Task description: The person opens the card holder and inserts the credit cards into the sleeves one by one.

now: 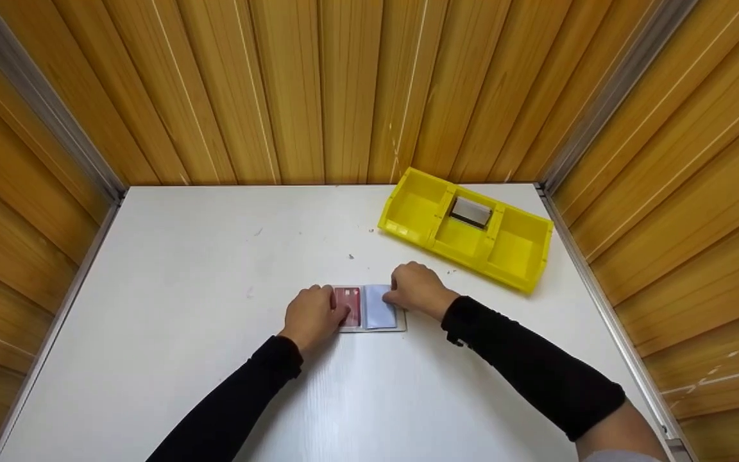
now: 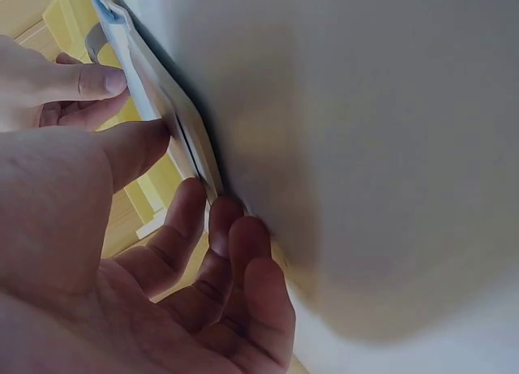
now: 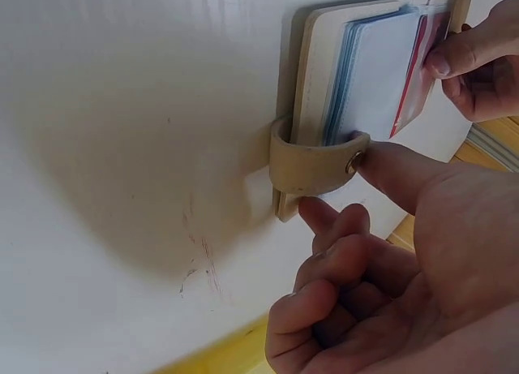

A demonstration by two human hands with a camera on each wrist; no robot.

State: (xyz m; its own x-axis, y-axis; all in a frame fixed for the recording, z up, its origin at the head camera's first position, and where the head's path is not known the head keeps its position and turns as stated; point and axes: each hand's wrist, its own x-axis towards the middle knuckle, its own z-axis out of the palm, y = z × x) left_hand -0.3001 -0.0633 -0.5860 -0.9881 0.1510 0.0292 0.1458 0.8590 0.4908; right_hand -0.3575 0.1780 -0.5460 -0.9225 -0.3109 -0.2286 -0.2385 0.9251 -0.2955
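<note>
A beige card holder lies open on the white table. Behind clear plastic on its left side is a red card; a stack of clear sleeves fills the right side. My left hand grips the left edge, thumb over the red card, fingertips along the outer cover. At the opposite edge, my right hand pinches the holder by its beige strap. The right thumb rests at the strap's metal snap, and a fingertip touches the cover's edge below. The strap arches over the cover beside the sleeves.
Behind my right hand, a yellow tray with three compartments sits at an angle on the table. Its middle compartment holds a small grey-and-black object. Wood-look panels enclose the back and sides.
</note>
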